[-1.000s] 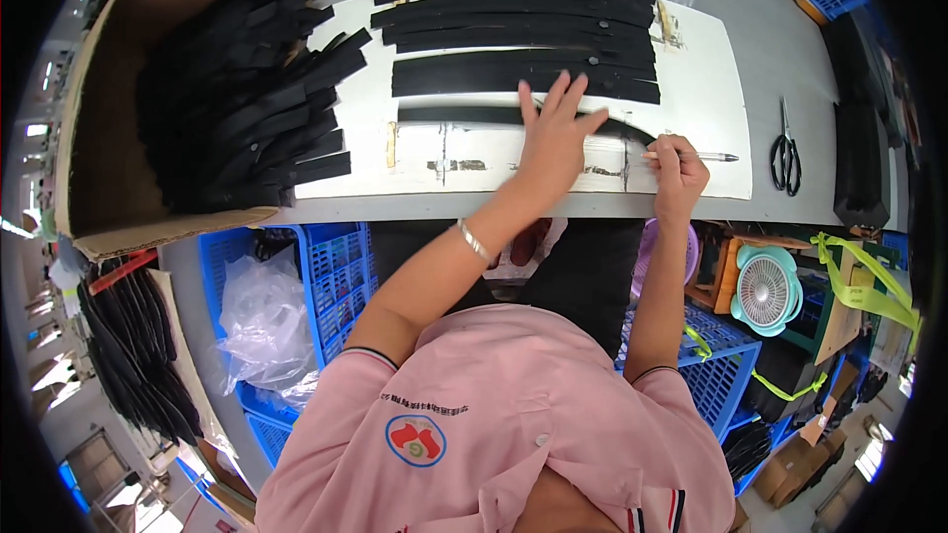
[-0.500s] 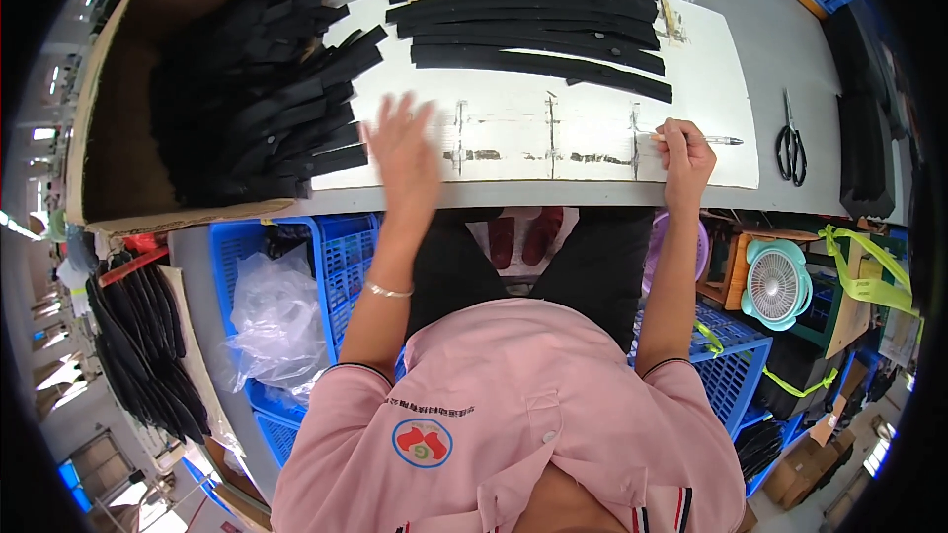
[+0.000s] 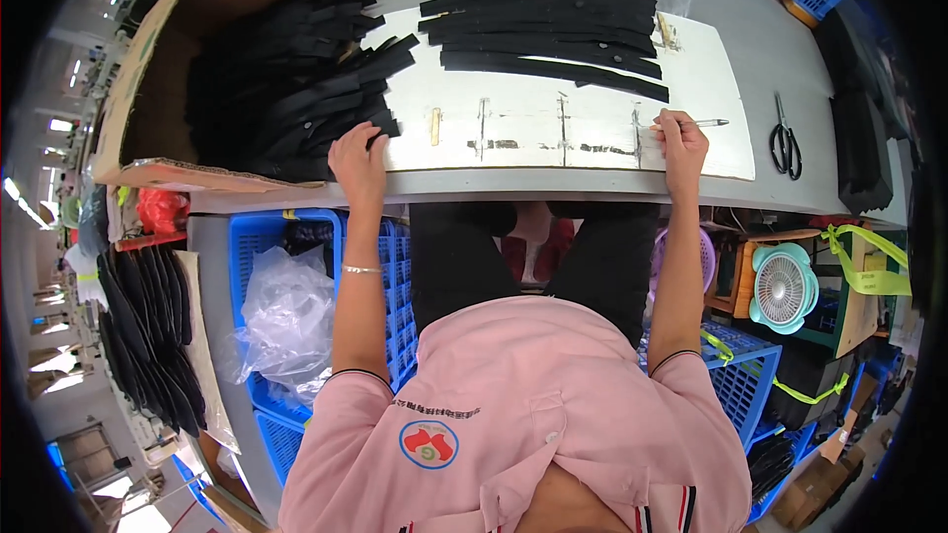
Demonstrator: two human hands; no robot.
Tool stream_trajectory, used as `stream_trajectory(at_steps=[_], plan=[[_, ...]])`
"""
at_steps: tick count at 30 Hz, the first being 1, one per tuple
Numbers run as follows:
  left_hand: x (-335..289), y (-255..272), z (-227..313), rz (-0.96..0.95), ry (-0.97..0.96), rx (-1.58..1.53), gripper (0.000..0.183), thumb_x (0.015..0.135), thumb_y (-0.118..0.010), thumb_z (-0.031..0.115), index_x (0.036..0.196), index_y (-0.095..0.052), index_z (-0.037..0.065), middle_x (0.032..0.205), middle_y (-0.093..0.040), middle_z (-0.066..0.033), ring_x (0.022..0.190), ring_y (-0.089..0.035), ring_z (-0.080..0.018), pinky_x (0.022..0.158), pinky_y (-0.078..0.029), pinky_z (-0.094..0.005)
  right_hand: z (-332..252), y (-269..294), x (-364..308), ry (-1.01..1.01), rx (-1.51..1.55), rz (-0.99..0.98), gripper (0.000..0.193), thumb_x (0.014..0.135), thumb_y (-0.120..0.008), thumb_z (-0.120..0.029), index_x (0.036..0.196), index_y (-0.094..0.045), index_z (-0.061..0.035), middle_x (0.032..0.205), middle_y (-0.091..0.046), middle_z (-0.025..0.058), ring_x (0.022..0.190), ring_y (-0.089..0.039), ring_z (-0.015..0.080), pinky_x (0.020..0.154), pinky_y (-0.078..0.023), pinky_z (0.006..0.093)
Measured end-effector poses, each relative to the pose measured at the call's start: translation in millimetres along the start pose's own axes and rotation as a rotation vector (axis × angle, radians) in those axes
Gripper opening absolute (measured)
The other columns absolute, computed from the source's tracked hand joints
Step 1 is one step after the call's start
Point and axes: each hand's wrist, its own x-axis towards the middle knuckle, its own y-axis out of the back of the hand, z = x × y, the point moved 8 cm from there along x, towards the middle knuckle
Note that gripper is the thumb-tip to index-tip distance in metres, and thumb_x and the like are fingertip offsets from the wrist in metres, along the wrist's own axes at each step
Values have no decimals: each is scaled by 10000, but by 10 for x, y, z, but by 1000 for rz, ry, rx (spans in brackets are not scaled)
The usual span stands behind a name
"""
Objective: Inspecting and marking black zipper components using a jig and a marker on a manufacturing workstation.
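My left hand (image 3: 358, 166) is at the right end of a heap of black fabric strips (image 3: 286, 104) that spills from a cardboard box. Its fingers are bent over a strip's end, closed on it as far as I can see. A pen (image 3: 711, 122) is pinched in my right hand (image 3: 682, 150), resting over the right part of a white board (image 3: 513, 160). Dark lines and smudges mark the board under and between my hands. More black strips (image 3: 543, 25) lie side by side across the board's far part.
Black-handled scissors (image 3: 785, 150) lie right of the board. The cardboard box (image 3: 148, 109) stands at the left of the grey table. Below the table edge are blue crates (image 3: 237, 276), one holding clear plastic bags (image 3: 286, 311), and a turquoise fan (image 3: 783, 288) at right.
My left hand has moved left and down from over the board to the heaped strips, and its spread fingers have closed in. My right hand keeps the pen in nearly the same place.
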Motion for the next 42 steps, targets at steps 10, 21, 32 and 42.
stream_trajectory(at_steps=[10, 21, 32, 42], plan=[[-18, -1012, 2186, -132, -236, -355, 137, 882, -736, 127, 1011, -710, 91, 1122, -711, -65, 1166, -626, -291, 1145, -337, -515, -46, -20, 18, 49, -35, -5, 201, 1025, -671, -221, 1153, -739, -82, 780, -684, -5, 654, -534, 27, 578, -403, 204], [-197, -1083, 2424, -153, -283, -478, 318, 946, -668, 91, 1257, -679, 28, 1374, -629, -166, 1411, -477, -383, 1230, -234, -580, -539, -933, -774, 715, -841, -98, 392, 923, -728, -151, 1300, -640, -88, 1236, -710, 79, 1217, -639, 271, 1049, -456, 407], [-520, -841, 2005, -234, -247, -146, 475, 1028, -623, 296, 1420, -591, 30, 1506, -559, -143, 1480, -416, -346, 1227, -36, -658, -461, -74, -741, 777, -1249, 12, 554, 891, -771, -329, 1340, -595, -56, 1271, -705, 98, 1245, -620, 259, 1138, -392, 487], [-423, -610, 1453, -176, -131, -80, 515, 988, -678, 364, 1408, -613, 75, 1490, -561, -130, 1470, -422, -343, 1183, -16, -729, -461, -10, -723, 787, -1245, -39, 558, 889, -790, -232, 1369, -578, -42, 1229, -717, 128, 1198, -639, 266, 1146, -376, 468]])
